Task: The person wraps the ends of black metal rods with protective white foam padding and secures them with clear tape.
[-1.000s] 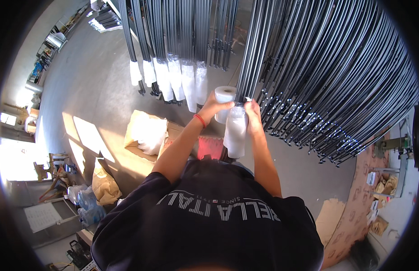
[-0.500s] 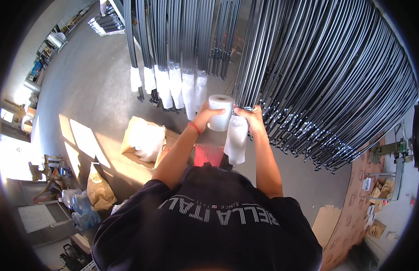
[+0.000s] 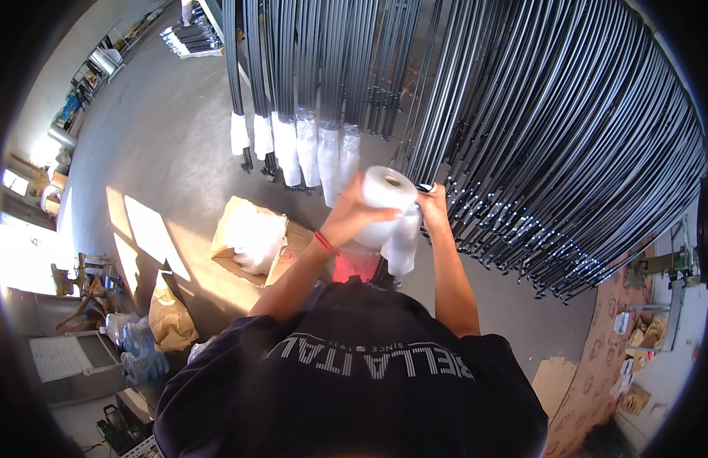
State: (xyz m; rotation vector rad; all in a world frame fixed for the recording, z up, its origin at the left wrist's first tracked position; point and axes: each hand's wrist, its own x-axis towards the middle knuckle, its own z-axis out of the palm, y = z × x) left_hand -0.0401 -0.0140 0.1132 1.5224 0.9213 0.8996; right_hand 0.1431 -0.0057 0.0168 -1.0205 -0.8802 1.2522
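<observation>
On the grey floor (image 3: 190,114), an open cardboard box (image 3: 295,244), a brown paper bag (image 3: 172,317) and a flat cardboard piece (image 3: 554,384) are supported.

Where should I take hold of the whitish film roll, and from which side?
Best by its curved outer wall, probably from the left: the roll has its round end with the core hole facing up, leaving the wall to wrap fingers around, as the left hand does. The right side looks crowded by the right hand and black rods.
</observation>
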